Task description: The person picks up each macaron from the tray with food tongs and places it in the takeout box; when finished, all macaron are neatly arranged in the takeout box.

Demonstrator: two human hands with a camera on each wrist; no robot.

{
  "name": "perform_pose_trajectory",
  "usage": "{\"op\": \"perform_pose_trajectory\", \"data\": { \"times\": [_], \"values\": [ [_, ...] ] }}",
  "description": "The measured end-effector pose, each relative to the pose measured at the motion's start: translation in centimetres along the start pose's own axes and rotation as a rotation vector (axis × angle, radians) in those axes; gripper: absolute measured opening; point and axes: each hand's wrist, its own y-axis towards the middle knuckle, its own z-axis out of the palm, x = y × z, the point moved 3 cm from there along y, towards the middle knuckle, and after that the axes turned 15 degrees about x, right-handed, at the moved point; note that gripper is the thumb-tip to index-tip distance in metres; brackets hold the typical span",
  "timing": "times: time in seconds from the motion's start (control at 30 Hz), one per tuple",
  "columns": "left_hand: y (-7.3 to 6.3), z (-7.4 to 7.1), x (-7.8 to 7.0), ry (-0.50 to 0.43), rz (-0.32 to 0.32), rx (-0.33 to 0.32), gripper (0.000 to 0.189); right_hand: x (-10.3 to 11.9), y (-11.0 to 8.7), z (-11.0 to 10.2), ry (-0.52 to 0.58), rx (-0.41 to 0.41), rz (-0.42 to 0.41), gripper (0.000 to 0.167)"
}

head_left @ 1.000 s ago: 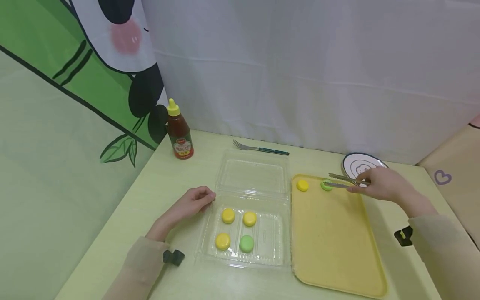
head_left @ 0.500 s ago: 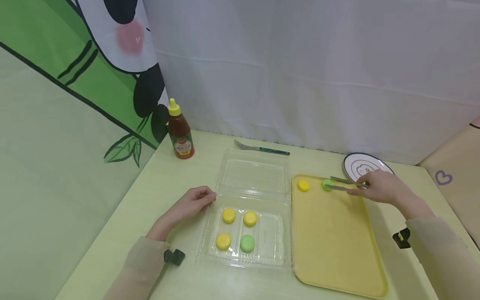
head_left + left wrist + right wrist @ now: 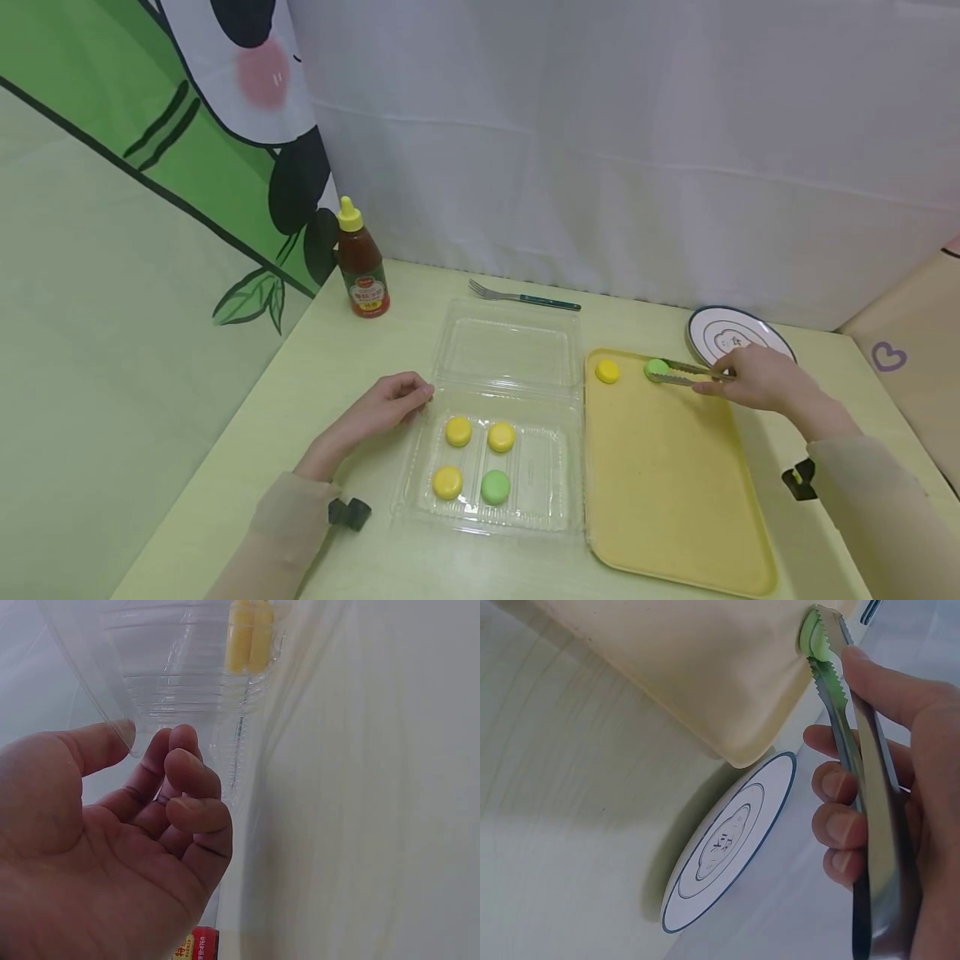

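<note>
My right hand [image 3: 757, 375] holds metal serrated tongs [image 3: 874, 802]. Their tips lie around a green macaron [image 3: 656, 370] at the far edge of the yellow tray [image 3: 675, 467]. A yellow macaron [image 3: 607, 372] sits to its left on the tray. My left hand [image 3: 386, 402] is at the left side of an open clear plastic container [image 3: 543, 517]; its thumb touches the rim and the other fingers are loosely bent, as the left wrist view shows. Inside the container are three yellow macarons [image 3: 447, 482] and one green macaron [image 3: 495, 487].
A white plate [image 3: 727, 847] with a blue rim stands beyond the tray's far right corner. Behind the container's lid lies a fork [image 3: 525, 297] with a dark green handle. A red sauce bottle [image 3: 363, 271] with a yellow cap stands at the back left, by the wall.
The tongs have narrowed, and their tips have come in around the green macaron on the tray. My left hand stays at the container's side.
</note>
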Motion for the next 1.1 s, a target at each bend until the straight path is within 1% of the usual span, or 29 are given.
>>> {"op": "perform_pose_trajectory", "data": {
  "times": [0.27,0.57,0.8,1.1],
  "values": [
    [0.1,0.0,0.0,0.000,-0.005,-0.003,0.028,0.1,0.0,0.0,-0.015,-0.007,-0.028,0.041],
    [0.0,0.0,0.1,-0.007,-0.005,0.001,0.029,0.4,-0.3,-0.2,0.001,-0.005,-0.039,0.030],
    [-0.2,0.1,0.0,-0.014,0.014,-0.003,0.029,0.3,-0.4,-0.5,0.001,0.008,-0.044,0.027],
    [-0.4,0.3,-0.3,-0.009,0.009,-0.009,0.028,0.6,-1.0,-1.3,-0.024,0.016,-0.084,0.025]
  ]
}}
